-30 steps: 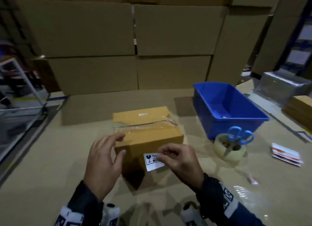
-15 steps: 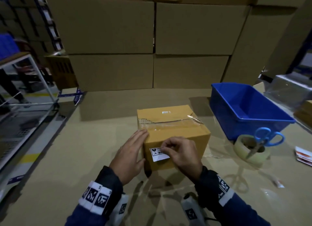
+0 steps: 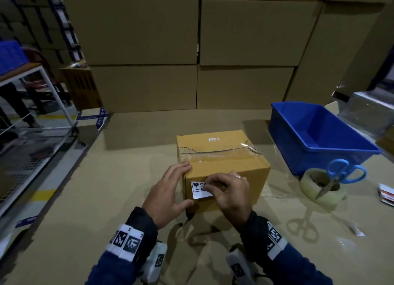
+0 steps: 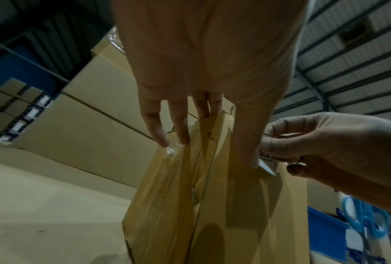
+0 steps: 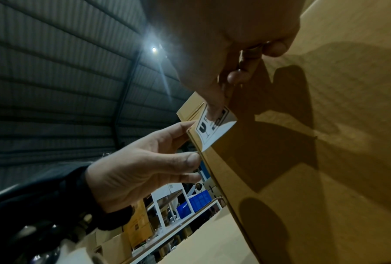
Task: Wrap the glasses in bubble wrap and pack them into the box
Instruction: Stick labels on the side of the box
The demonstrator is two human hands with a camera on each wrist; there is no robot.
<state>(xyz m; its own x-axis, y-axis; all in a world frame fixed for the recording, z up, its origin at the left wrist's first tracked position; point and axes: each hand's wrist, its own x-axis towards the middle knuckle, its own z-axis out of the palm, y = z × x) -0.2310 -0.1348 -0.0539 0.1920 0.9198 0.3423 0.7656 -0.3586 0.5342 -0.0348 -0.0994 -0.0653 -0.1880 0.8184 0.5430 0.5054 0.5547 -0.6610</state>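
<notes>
Two hands: left [image 3: 168,194] spread against box [image 3: 223,165], right [image 3: 231,191] pinching label [image 3: 199,190]

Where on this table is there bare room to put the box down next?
Bare tabletop lies left of the box, out to the table's left edge. Right is crowded: blue bin, tape roll with scissors.

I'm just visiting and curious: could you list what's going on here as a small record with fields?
Box: small brown cardboard box, top taped shut
Label: white fragile sticker on its near side
Left hand: steadies the box's left corner
Right hand: fingers press the sticker
Nearby: blue plastic bin; blue-handled scissors standing in a tape roll
</notes>
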